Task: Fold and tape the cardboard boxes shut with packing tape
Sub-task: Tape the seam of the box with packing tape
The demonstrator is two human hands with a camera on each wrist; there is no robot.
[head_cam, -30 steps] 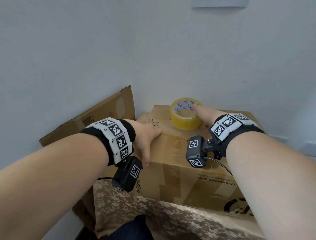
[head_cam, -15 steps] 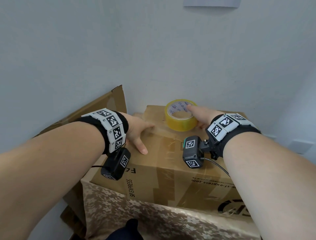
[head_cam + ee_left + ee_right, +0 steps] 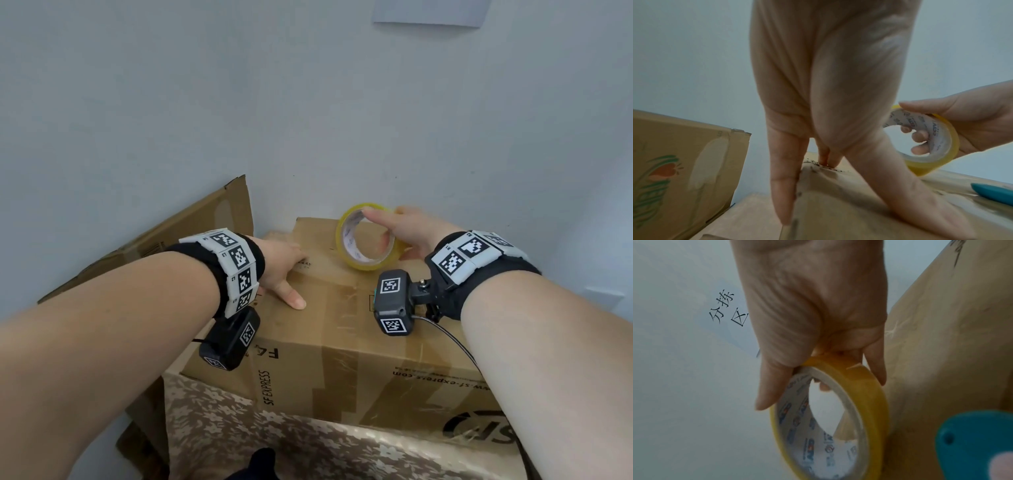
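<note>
A brown SF Express cardboard box (image 3: 329, 346) sits closed in front of me, with old tape across its top. My left hand (image 3: 284, 270) lies flat on the box's left top edge, fingers straight, thumb spread on the lid (image 3: 920, 209). My right hand (image 3: 404, 229) grips a yellow roll of packing tape (image 3: 368, 262) and has it tilted on edge above the lid's far side. The thumb lies on the roll's rim and the fingers curl through its core (image 3: 920, 134). The roll (image 3: 838, 418) hangs below the palm in the right wrist view.
The box rests on a floral-patterned cloth surface (image 3: 274, 442). A flattened printed carton (image 3: 191, 233) leans against the wall at the left. A teal object (image 3: 995, 193) lies on the lid near the right hand. Grey walls close in behind and left.
The tape roll lay flat on the lid with my right fingers on it; it is now lifted and tipped on edge in my grip. My left hand slid onto the lid's top.
</note>
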